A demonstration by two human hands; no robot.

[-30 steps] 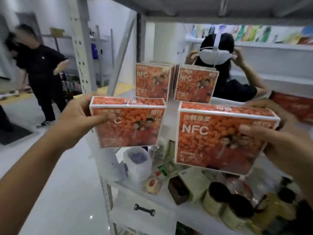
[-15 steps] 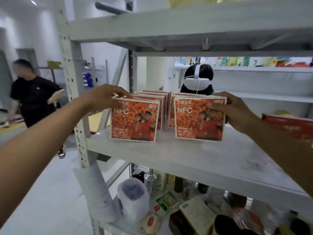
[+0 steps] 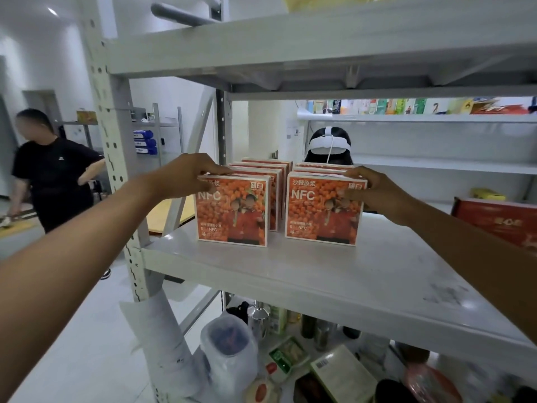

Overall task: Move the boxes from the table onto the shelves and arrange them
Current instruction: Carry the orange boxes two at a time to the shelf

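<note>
Two boxes [image 3: 232, 212] [image 3: 321, 213] upright on shelf [image 3: 334, 280], hands [image 3: 186, 175] [image 3: 377, 191] gripping their tops.

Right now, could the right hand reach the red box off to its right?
Probably yes: only bare shelf lies between the right hand and the red box, though it grips an orange box.

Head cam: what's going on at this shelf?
A person is stocking the grey shelf with orange NFC boxes. The left hand grips the top edge of the left front box, and the right hand grips the top right corner of the right front box. Both boxes stand upright on the shelf, each at the front of a row of matching boxes. Neither is released yet. A red box is further right.
</note>
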